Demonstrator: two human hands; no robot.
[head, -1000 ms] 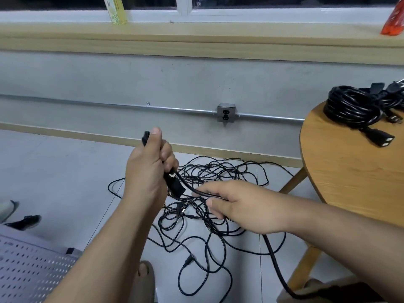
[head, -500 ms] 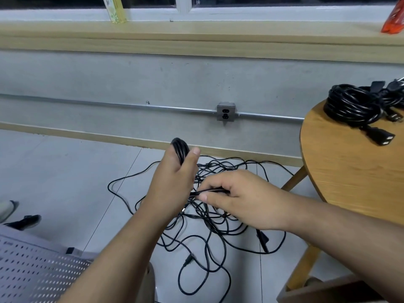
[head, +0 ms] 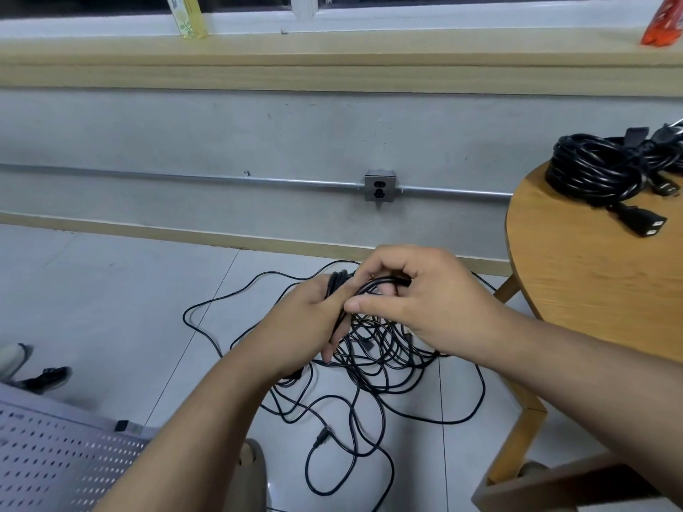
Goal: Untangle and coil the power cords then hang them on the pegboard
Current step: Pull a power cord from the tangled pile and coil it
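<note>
Two hands are working close together. The left hand [head: 308,327] is gripping a small bunch of black cord [head: 335,286], fingers curled round it. The right hand [head: 425,293] is pinching a loop of that same cord. Under the hands, a messy pile of cords [head: 373,367] is lying on the floor [head: 111,308]. Right of the right hand, rolled-up cords [head: 591,171] are sitting on the worktop [head: 591,290].

Nothing legible: print on yellow bottle [head: 187,17] and orange packet [head: 664,21] on windowsill too blurred to read.
</note>
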